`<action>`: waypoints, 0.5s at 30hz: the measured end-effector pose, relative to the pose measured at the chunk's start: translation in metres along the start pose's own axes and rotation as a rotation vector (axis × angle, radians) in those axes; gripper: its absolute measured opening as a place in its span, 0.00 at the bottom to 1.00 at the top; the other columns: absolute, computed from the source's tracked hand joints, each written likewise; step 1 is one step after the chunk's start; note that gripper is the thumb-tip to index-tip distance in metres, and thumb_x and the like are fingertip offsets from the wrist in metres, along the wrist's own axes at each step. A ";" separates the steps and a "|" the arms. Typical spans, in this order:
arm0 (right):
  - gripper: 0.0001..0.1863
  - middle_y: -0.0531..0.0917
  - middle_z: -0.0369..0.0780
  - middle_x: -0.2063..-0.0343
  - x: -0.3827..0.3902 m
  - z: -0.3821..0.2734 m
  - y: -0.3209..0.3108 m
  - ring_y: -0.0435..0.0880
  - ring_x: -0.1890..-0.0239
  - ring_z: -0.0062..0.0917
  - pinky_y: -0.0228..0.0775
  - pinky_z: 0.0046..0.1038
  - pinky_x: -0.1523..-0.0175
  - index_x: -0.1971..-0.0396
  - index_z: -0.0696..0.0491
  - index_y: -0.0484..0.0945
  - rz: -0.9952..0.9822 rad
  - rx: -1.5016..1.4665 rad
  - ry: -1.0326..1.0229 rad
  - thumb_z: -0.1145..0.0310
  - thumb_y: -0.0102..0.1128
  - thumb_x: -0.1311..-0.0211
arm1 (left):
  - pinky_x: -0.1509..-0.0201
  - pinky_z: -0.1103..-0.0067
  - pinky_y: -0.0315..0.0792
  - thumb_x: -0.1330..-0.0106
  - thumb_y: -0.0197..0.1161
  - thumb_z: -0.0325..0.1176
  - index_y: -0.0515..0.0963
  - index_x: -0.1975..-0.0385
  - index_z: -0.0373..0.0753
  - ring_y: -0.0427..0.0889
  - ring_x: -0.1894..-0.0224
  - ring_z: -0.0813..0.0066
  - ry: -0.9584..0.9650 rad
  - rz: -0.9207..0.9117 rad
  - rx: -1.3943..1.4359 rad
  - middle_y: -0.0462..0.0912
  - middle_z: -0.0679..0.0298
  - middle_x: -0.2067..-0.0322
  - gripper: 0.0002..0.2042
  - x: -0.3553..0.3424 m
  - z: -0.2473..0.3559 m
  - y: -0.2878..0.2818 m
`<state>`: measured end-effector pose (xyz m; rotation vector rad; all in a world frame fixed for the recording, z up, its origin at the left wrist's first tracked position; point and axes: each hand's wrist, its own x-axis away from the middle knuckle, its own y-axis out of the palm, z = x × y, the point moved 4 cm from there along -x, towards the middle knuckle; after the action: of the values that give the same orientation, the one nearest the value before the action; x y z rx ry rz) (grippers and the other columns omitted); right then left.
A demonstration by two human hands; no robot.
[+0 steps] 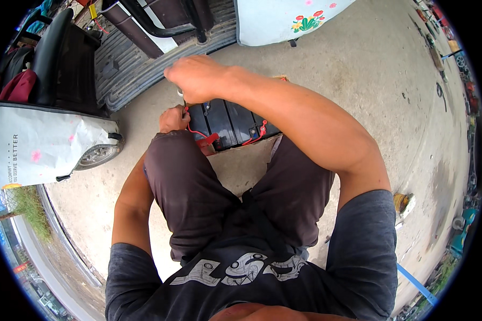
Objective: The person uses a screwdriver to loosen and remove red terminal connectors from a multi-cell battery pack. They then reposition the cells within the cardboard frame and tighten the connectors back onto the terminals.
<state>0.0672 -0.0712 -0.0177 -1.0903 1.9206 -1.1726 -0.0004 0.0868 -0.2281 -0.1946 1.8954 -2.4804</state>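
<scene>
Between my knees stands a block of black batteries [240, 124] in an open cardboard box, with red wires [197, 131] and red-capped terminals on top. My right hand [197, 79] is closed in a fist above the far left corner of the block. From below it shows a thin shaft with a pale part, which looks like a screwdriver [185, 100]; its handle is hidden in the fist. Low beside the same corner, my left hand [174, 119] has its fingers pinched at the end of a red wire, right by the shaft's tip. A red flap [208, 140] lies at the near left corner.
Ahead and left stands a vehicle with a ribbed grey footboard [139, 80], a black seat [59, 59] and white flowered panels [48, 144]. Its wheel [98, 156] rests on the concrete floor [353, 69]. A yellowish roll-like object [403, 203] lies to the right.
</scene>
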 end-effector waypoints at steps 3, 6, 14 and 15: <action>0.16 0.82 0.52 0.61 0.000 0.002 -0.002 0.80 0.53 0.47 0.73 0.45 0.49 0.61 0.61 0.78 -0.015 0.017 0.021 0.76 0.63 0.53 | 0.57 0.60 0.76 0.43 0.62 0.38 0.83 0.66 0.39 0.84 0.63 0.49 0.010 0.005 0.016 0.85 0.51 0.70 0.11 0.001 0.003 -0.003; 0.16 0.82 0.52 0.61 0.000 0.003 -0.002 0.80 0.53 0.47 0.73 0.45 0.49 0.61 0.61 0.78 -0.020 0.025 0.024 0.76 0.62 0.53 | 0.57 0.60 0.76 0.41 0.62 0.38 0.82 0.64 0.40 0.84 0.63 0.50 0.030 -0.001 -0.016 0.85 0.51 0.70 0.11 0.001 0.005 -0.006; 0.16 0.83 0.51 0.60 0.007 0.011 -0.013 0.81 0.52 0.47 0.73 0.45 0.50 0.59 0.59 0.78 0.016 0.022 0.063 0.78 0.59 0.53 | 0.56 0.59 0.76 0.39 0.61 0.38 0.81 0.63 0.40 0.84 0.64 0.50 0.104 -0.020 -0.024 0.85 0.51 0.70 0.11 0.003 0.007 -0.008; 0.16 0.83 0.51 0.60 0.008 0.013 -0.015 0.81 0.52 0.47 0.73 0.45 0.50 0.59 0.59 0.78 0.026 0.028 0.066 0.79 0.58 0.53 | 0.57 0.59 0.76 0.38 0.61 0.38 0.81 0.63 0.40 0.84 0.64 0.50 0.114 -0.020 -0.044 0.85 0.51 0.70 0.11 0.002 0.008 -0.007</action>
<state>0.0787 -0.0870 -0.0101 -1.0212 1.9568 -1.2312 -0.0015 0.0807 -0.2191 -0.0750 2.0010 -2.5156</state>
